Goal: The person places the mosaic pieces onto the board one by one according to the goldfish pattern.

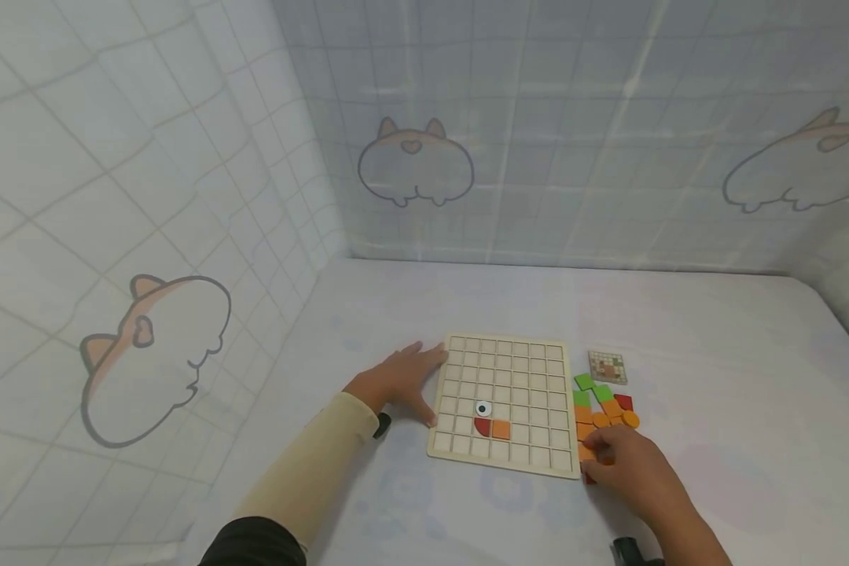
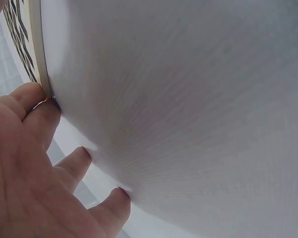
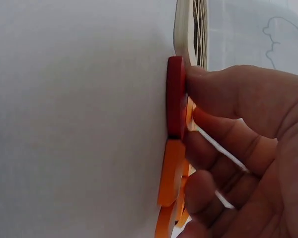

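A square wooden grid board (image 1: 503, 393) lies on the table. In its cells sit a white eye disc (image 1: 483, 409), a red quarter-round tile (image 1: 483, 427) and an orange square tile (image 1: 501, 429). My left hand (image 1: 406, 380) spreads along the board's left edge, and its fingertips touch the frame in the left wrist view. Beside the board's right edge, my right hand (image 1: 630, 465) is over loose tiles. Its thumb touches a red tile (image 3: 176, 96), with bent fingers by orange tiles (image 3: 172, 171). No tile appears lifted.
Green tiles (image 1: 583, 382), orange round tiles (image 1: 630, 419) and another red tile (image 1: 624, 402) lie right of the board. A small pattern card (image 1: 608, 367) lies behind them. Pale walls with cartoon drawings enclose the table's back and sides.
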The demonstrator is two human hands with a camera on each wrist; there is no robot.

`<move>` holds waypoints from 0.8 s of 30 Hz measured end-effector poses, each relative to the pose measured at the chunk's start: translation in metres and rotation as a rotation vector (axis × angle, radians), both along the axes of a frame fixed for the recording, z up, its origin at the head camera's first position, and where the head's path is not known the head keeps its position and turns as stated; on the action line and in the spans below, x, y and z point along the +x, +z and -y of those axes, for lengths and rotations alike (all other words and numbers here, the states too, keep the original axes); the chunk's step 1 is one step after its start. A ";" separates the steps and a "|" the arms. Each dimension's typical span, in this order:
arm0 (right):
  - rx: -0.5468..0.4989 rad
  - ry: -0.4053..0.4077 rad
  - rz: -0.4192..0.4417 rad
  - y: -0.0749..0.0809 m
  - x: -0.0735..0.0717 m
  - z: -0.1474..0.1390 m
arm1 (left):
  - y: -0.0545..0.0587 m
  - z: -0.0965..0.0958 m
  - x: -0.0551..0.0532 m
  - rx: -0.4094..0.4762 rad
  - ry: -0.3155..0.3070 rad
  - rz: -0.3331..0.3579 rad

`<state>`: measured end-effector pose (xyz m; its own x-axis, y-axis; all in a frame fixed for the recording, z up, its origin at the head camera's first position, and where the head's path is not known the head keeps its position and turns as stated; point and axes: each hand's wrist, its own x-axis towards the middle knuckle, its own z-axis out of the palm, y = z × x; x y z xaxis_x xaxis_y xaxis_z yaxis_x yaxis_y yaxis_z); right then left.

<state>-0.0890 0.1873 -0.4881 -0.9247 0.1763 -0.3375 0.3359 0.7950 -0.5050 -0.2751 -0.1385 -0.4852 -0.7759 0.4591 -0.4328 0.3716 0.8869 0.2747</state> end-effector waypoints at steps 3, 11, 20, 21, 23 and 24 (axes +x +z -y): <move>0.015 0.020 0.020 -0.001 -0.003 0.003 | 0.000 0.000 0.000 -0.004 -0.007 -0.006; 0.093 0.092 0.003 0.000 -0.003 0.009 | -0.001 0.001 0.000 0.005 -0.023 -0.010; 0.187 0.100 -0.079 0.001 0.000 0.012 | -0.004 0.001 -0.003 0.001 -0.033 -0.020; 0.196 0.098 -0.088 0.001 -0.001 0.011 | -0.004 0.001 -0.003 -0.001 -0.033 -0.020; 0.210 0.093 -0.100 0.002 -0.001 0.011 | -0.005 0.001 -0.003 0.000 -0.035 -0.018; 0.210 0.090 -0.107 0.002 -0.002 0.011 | -0.005 0.001 -0.003 0.001 -0.036 -0.017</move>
<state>-0.0913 0.1762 -0.4861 -0.9683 0.1474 -0.2015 0.2124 0.9105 -0.3547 -0.2783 -0.1391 -0.4898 -0.7661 0.4874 -0.4190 0.4081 0.8725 0.2689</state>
